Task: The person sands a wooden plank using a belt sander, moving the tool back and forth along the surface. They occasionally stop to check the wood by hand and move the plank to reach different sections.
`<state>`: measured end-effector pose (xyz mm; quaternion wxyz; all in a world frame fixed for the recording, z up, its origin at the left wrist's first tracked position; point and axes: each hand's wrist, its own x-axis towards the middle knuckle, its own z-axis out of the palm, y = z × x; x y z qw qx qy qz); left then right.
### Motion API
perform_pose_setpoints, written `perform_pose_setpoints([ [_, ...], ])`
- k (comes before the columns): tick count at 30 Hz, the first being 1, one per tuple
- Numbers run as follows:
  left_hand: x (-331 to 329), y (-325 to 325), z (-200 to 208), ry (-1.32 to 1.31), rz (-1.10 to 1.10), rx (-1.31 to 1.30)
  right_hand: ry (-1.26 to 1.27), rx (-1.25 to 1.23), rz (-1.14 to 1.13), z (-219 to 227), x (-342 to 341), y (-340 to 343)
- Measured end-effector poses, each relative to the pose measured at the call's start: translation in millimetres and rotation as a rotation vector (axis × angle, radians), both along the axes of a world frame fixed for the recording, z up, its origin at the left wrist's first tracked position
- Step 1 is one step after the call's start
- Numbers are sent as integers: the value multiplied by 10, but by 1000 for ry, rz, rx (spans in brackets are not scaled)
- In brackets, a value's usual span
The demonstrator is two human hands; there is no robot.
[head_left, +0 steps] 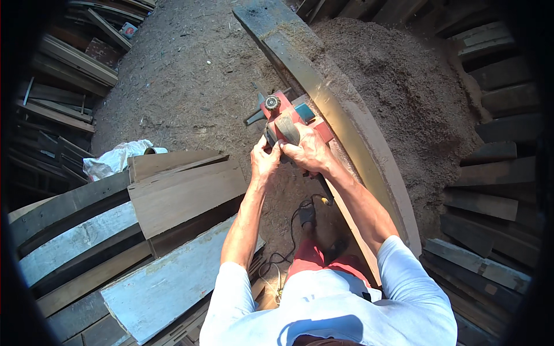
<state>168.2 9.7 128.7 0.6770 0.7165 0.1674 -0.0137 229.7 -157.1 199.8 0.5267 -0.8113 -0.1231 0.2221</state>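
A red electric hand planer (288,118) with a round knob at its front rests on the edge of a long wooden plank (340,121) that runs away from me. My right hand (310,151) is wrapped around the planer's rear handle. Just to its left, my left hand (264,160) presses against the side of the tool body, fingers curled on it. A black power cord (304,216) trails from the planer down to the ground between my legs.
Stacked boards (173,193), some painted pale blue, lie at my left. A sawdust heap (415,92) rises on the right beyond the plank. More planks (496,202) are piled at the right edge and timber (63,75) at the far left. A white bag (112,158) sits by the boards.
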Motion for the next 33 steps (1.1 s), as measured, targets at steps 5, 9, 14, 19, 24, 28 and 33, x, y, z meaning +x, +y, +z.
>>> perform_pose_setpoints([
  [5,474,535,-246,-45,24,-129,6,57,58,122,478,394],
  [9,442,570,-209,-136,28,-191,-163,53,52,-160,402,559],
  [14,-792,457,-274,-8,167,-2,26,93,150,-202,-529,418],
  [19,-1909,-153,-252,256,217,48,169,126,152,-543,-1450,5],
  [24,-2769,-646,-662,306,162,147,373,82,109,-583,-2180,-497],
  [28,-3195,-1134,-592,382,23,141,387,46,125,-786,-2780,-1002],
  [33,-3663,-1497,-378,378,-141,397,185,46,-24,-899,-3556,-1514],
])
